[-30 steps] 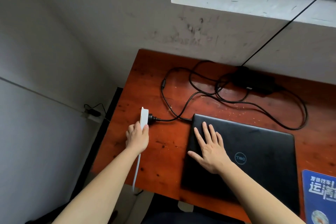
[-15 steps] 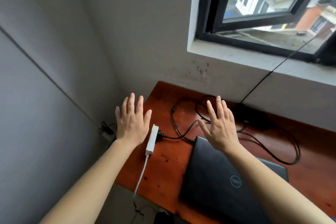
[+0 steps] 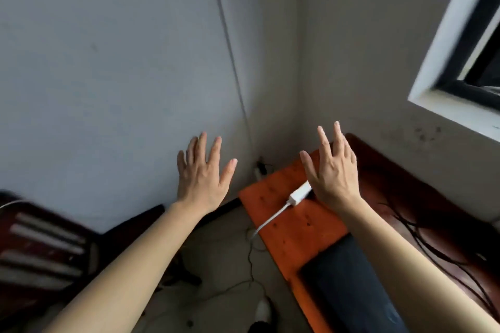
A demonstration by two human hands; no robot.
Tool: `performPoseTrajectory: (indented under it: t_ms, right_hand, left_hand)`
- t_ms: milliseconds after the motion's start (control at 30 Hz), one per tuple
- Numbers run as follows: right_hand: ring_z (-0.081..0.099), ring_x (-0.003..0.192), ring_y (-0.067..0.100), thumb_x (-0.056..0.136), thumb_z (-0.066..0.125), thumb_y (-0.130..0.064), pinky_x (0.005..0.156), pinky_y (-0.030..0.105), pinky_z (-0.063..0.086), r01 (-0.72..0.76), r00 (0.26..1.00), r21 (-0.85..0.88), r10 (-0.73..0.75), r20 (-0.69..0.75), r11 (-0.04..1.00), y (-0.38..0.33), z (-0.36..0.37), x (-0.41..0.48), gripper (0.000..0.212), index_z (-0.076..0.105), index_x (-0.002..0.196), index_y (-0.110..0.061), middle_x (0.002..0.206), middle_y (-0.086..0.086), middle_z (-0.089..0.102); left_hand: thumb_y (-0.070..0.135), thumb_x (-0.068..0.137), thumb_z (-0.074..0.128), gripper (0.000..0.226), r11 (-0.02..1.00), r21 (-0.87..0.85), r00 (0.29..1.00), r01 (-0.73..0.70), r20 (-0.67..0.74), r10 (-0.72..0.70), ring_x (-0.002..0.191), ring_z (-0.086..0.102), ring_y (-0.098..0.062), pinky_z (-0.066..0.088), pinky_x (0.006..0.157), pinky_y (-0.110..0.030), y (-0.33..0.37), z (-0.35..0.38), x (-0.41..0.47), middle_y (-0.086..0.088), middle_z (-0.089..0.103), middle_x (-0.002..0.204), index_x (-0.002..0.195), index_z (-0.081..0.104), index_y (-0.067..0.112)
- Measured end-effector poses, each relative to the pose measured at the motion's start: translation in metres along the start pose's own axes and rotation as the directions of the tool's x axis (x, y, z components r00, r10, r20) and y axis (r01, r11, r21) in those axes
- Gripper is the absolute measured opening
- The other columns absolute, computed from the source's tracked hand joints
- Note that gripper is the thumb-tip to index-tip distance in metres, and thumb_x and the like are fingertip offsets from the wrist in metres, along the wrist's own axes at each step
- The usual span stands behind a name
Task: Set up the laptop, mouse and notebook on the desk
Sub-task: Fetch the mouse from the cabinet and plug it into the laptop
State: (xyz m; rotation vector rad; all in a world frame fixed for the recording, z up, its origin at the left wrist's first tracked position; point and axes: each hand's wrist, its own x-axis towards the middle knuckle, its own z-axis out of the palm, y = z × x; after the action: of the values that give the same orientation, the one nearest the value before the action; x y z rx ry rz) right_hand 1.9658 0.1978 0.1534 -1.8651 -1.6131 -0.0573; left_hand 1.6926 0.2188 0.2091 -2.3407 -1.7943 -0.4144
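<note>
Both hands are raised in the air with fingers spread, holding nothing. My left hand (image 3: 201, 174) is in front of the grey wall, left of the desk. My right hand (image 3: 331, 170) hovers above the near left part of the reddish wooden desk (image 3: 286, 227). The closed black laptop (image 3: 349, 284) lies on the desk at the lower right, partly hidden by my right forearm. A white power strip (image 3: 297, 195) with a white cord lies on the desk just under my right hand. No mouse or notebook is in view.
Black cables (image 3: 446, 249) trail over the desk's right part. A window frame (image 3: 454, 62) is at the upper right. A dark wooden chair (image 3: 40, 246) stands at lower left. Thin cords (image 3: 250, 259) run over the floor beside the desk.
The view has swung left and tilted. Both hands left the power strip and the laptop lid, rose, and now stay spread in the air.
</note>
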Motion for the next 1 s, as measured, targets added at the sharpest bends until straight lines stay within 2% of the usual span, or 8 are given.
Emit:
performPoseTrajectory:
  t_ms: [67, 200, 400, 500, 700, 833, 1000]
  right_hand:
    - [0.038, 0.142, 0.042, 0.099, 0.053, -0.045, 0.109, 0.05, 0.038, 0.115, 0.99, 0.064, -0.12, 0.074, 0.991, -0.049, 0.014, 0.003, 0.062, 0.042, 0.151, -0.014, 0.162, 0.023, 0.024]
    - [0.038, 0.142, 0.04, 0.1, 0.05, -0.048, 0.111, 0.048, 0.036, 0.342, 0.923, 0.111, -0.356, 0.149, 0.933, -0.139, 0.034, -0.007, 0.059, 0.045, 0.149, -0.018, 0.161, 0.021, 0.029]
    - [0.029, 0.148, 0.035, 0.101, 0.031, -0.06, 0.117, 0.047, 0.029, 0.491, 0.822, 0.168, -0.518, 0.236, 0.855, -0.263, 0.065, -0.046, 0.065, 0.03, 0.156, -0.026, 0.166, 0.015, 0.019]
    - [0.026, 0.149, 0.033, 0.102, 0.03, -0.06, 0.118, 0.046, 0.027, 0.569, 0.749, 0.217, -0.609, 0.259, 0.793, -0.341, 0.087, -0.078, 0.064, 0.026, 0.157, -0.027, 0.167, 0.013, 0.015]
    - [0.027, 0.149, 0.035, 0.102, 0.035, -0.055, 0.118, 0.047, 0.027, 0.641, 0.663, 0.249, -0.687, 0.298, 0.726, -0.474, 0.131, -0.143, 0.064, 0.029, 0.157, -0.023, 0.166, 0.016, 0.016]
    - [0.028, 0.148, 0.036, 0.102, 0.037, -0.054, 0.118, 0.047, 0.027, 0.696, 0.589, 0.26, -0.74, 0.326, 0.669, -0.558, 0.163, -0.184, 0.064, 0.031, 0.156, -0.021, 0.166, 0.018, 0.017]
    - [0.029, 0.148, 0.036, 0.101, 0.028, -0.059, 0.117, 0.048, 0.027, 0.733, 0.482, 0.33, -0.796, 0.367, 0.595, -0.66, 0.208, -0.228, 0.066, 0.029, 0.157, -0.022, 0.165, 0.018, 0.018]
  left_hand:
    - [0.056, 0.097, 0.026, 0.069, 0.995, 0.067, 0.998, 0.069, -0.001, -0.069, 0.139, 0.035, -0.041, 0.034, 0.108, -0.059, -0.044, -0.024, -0.033, -0.023, 0.034, 0.154, 0.146, 0.043, 0.01]
    - [0.056, 0.096, 0.02, 0.073, 0.955, 0.17, 0.97, 0.242, -0.029, -0.241, 0.137, 0.037, -0.042, 0.034, 0.108, -0.058, -0.125, -0.064, -0.092, -0.024, 0.037, 0.152, 0.145, 0.045, 0.008]
    - [0.056, 0.095, 0.02, 0.073, 0.857, 0.261, 0.893, 0.445, -0.065, -0.445, 0.137, 0.037, -0.043, 0.034, 0.107, -0.061, -0.226, -0.103, -0.188, -0.025, 0.038, 0.151, 0.145, 0.045, 0.008]
    - [0.055, 0.095, 0.023, 0.072, 0.797, 0.253, 0.834, 0.548, -0.096, -0.543, 0.139, 0.035, -0.042, 0.033, 0.108, -0.061, -0.285, -0.122, -0.246, -0.025, 0.036, 0.153, 0.147, 0.043, 0.01]
    - [0.06, 0.097, 0.017, 0.073, 0.721, 0.27, 0.765, 0.638, -0.117, -0.633, 0.142, 0.032, -0.04, 0.032, 0.109, -0.062, -0.401, -0.149, -0.34, -0.022, 0.033, 0.155, 0.149, 0.04, 0.013]
    - [0.057, 0.096, 0.025, 0.071, 0.654, 0.237, 0.691, 0.718, -0.133, -0.71, 0.141, 0.031, -0.043, 0.033, 0.107, -0.063, -0.474, -0.165, -0.393, -0.025, 0.033, 0.154, 0.147, 0.043, 0.011]
    - [0.057, 0.095, 0.025, 0.072, 0.603, 0.233, 0.641, 0.763, -0.156, -0.751, 0.14, 0.033, -0.042, 0.031, 0.108, -0.062, -0.548, -0.176, -0.441, -0.025, 0.032, 0.155, 0.148, 0.041, 0.01]
